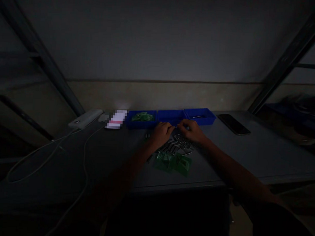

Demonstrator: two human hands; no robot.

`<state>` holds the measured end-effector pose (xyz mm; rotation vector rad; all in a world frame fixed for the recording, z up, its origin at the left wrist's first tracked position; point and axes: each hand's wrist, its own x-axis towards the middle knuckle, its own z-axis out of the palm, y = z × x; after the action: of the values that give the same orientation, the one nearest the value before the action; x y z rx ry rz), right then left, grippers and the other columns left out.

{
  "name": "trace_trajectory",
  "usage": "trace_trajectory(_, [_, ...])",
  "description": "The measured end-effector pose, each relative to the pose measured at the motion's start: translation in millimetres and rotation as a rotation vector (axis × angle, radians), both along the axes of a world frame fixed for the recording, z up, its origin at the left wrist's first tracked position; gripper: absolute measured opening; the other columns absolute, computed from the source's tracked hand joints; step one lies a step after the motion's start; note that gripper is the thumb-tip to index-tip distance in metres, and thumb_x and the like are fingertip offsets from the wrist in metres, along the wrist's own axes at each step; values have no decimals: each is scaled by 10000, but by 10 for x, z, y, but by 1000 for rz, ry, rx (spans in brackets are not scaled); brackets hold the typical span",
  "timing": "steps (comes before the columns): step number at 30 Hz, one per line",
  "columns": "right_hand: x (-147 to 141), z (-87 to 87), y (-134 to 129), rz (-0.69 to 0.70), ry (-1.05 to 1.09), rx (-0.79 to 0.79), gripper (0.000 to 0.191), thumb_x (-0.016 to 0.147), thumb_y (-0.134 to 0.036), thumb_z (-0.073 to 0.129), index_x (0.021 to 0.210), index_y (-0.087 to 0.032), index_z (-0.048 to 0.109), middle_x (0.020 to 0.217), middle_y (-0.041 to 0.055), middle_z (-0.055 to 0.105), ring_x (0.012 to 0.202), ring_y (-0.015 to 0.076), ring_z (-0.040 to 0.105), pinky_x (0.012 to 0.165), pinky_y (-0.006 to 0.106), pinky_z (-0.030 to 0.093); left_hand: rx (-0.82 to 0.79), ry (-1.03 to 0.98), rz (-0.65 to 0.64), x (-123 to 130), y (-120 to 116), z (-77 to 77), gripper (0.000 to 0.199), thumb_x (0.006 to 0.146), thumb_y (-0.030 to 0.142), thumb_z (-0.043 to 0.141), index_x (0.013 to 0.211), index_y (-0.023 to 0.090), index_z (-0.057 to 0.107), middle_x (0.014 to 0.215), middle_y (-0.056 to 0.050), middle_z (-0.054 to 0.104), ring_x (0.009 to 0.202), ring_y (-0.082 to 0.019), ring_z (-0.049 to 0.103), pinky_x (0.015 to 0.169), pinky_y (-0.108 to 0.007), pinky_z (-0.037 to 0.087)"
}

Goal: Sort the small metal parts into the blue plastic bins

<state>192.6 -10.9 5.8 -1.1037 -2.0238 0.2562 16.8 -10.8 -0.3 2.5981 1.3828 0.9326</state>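
- Since the light is running so low, tons of detail is getting lost, and both forearms are fading into dark sleeves toward the bottom.
- Left hand (162, 132) is curling its fingers just in front of the middle blue tray (170, 115); something tiny and shiny is showing by the fingertips, but I'm not managing to tell whether it's gripping it.
- Right hand (192, 131) is bending its fingers close to the left one, same deal: its grip is staying unreadable from this angle.
- Both hands are covering part of the metal pieces (174, 146), so the back of that pile is hiding.
- A pixelated patch is blotting out the lit screen (117, 119) on the left.
- For edges, a strip of grey table (250, 153) is running between the green bags (183, 164) and the front edge, and more tabletop is stretching beyond the right forearm.
- Blue trays are lining up near the wall, just beyond the hands, and a dark phone (234, 124) is lying beside the right-hand one. White cable (84, 156) is trailing over the front edge, left of the left arm.
- Metal pieces are looking slim, silvery and rod-like, lying jumbled on the table under and in front of the hands, with the see-through bags touching the near side.
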Motion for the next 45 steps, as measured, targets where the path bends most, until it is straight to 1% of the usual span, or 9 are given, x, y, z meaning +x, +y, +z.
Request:
trace_trajectory(3, [84,18,86,-98,89,0,246,835,-341,471,675,-181,568,660,8,614,622,135,545,593,249,392,-13,95,-37,56,-34,24,206,904,246,449,826,155,617,843,-57,658,856,-191,573,820,-317,431])
trace_trajectory(6, [281,-3,202,-290,152,75,236,831,-337,454,724,-177,589,701,29,631,646,154,559,612,265,404,9,213,-91,160,-9,36,220,906,198,417,897,161,634,927,-58,650,923,-190,556,859,-308,423])
trace_trajectory(11, [678,-120,353,-615,38,197,204,810,-284,459,794,-162,622,774,89,650,733,212,571,721,333,425,8,438,-156,366,87,55,225,869,141,433,954,133,640,973,-98,620,971,-211,534,873,-319,425])
trace_trajectory(17, [743,-199,394,-720,-151,170,235,816,-276,474,893,-164,665,865,127,645,860,263,546,797,392,402,-38,504,-162,414,126,52,192,834,117,465,866,145,653,962,-99,614,954,-216,530,856,-323,430])
trace_trajectory(23, [479,-160,303,-576,-179,185,282,850,-359,480,962,-173,660,900,113,650,927,272,525,854,422,376,-17,497,-127,321,103,-16,194,850,126,438,875,128,630,968,-108,618,960,-219,524,871,-337,422])
trace_trajectory(29, [205,-89,166,-351,-198,163,226,851,-337,497,897,-183,656,838,72,664,849,233,552,848,384,382,-71,472,-35,316,-29,57,175,835,154,468,904,152,629,1015,-107,618,1000,-237,510,875,-366,431])
trace_trajectory(34, [181,-72,126,-273,-172,131,181,834,-318,518,853,-197,652,824,56,672,819,215,562,834,369,393,-36,429,10,318,-77,78,174,820,135,468,916,146,613,1050,-124,605,1044,-263,487,846,-392,433])
trace_trajectory(40, [228,30,41,-104,-125,102,140,793,-295,556,827,-199,652,786,35,667,772,194,569,798,350,411,-54,175,-36,314,63,55,238,860,78,377,933,141,594,947,-98,653,932,-203,563,896,-355,409])
trace_trajectory(45, [192,97,-32,10,-95,53,116,781,-249,538,798,-191,638,775,32,661,736,174,576,740,311,422,-125,-95,-34,307,131,54,220,880,119,392,898,167,606,825,-36,682,831,-159,608,809,-279,446])
